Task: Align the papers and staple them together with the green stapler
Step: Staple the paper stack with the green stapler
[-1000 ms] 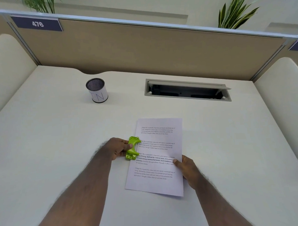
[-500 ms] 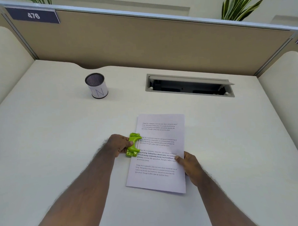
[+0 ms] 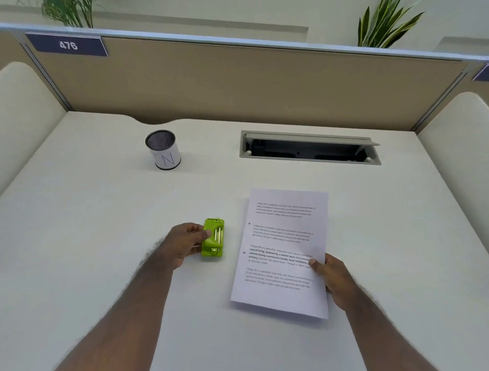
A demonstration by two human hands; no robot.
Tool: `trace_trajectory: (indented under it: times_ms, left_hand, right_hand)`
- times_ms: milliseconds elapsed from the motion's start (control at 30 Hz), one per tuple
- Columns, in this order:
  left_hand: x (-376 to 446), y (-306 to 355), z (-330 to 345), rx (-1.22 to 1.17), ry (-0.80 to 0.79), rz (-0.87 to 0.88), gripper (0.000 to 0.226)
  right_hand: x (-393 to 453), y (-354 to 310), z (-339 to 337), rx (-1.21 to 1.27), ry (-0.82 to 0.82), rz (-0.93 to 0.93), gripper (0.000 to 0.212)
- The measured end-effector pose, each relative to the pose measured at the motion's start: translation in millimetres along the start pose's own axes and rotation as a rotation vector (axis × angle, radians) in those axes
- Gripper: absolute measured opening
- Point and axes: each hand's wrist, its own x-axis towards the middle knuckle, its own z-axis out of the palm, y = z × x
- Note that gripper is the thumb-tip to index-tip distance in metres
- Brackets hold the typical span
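A stack of printed white papers (image 3: 282,253) lies on the desk, its edges lined up, with two small dark marks along its left margin. My right hand (image 3: 333,279) pinches the stack at its right edge, thumb on top. The small green stapler (image 3: 213,237) sits on the desk a short gap left of the papers, no longer over the sheet. My left hand (image 3: 181,244) grips the stapler from its left side, thumb on its top.
A mesh pen cup (image 3: 163,149) with a white label stands at the back left. An open cable hatch (image 3: 309,149) is sunk into the desk behind the papers. Beige partition walls (image 3: 233,82) close the desk at the back and both sides.
My left hand has pulled the green stapler off the papers' left edge and moved it a little to the left onto the desk. My right hand still holds the papers' right edge.
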Motion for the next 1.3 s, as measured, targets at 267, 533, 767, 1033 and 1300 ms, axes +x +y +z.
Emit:
trace_trajectory:
  times_ms: [267, 533, 767, 1033, 1300]
  left_hand:
    - [0.6, 5.6, -22.6, 0.017, 0.070, 0.047, 0.006]
    - [1.3, -2.2, -22.6, 0.124, 0.189, 0.095, 0.010]
    - [4.1, -12.4, -25.1, 0.312, 0.337, 0.119, 0.023]
    - [-2.9, -9.9, -23.2, 0.514, 0.404, 0.100, 0.023]
    - [-22.5, 2.5, 47.9, 0.655, 0.410, 0.602, 0.021]
  right_hand:
    - [-6.1, 0.5, -18.8, -0.003, 0.076, -0.005, 0.015]
    - [-10.7, 5.8, -21.1, -0.019, 0.074, -0.023, 0.017]
    - [-7.6, 7.9, -25.5, -0.048, 0.050, 0.011, 0.019]
    - [-7.1, 5.3, -36.5, -0.118, 0.051, 0.029, 0.029]
    - [-1.6, -7.8, -61.0, -0.093, 0.045, -0.012, 0.025]
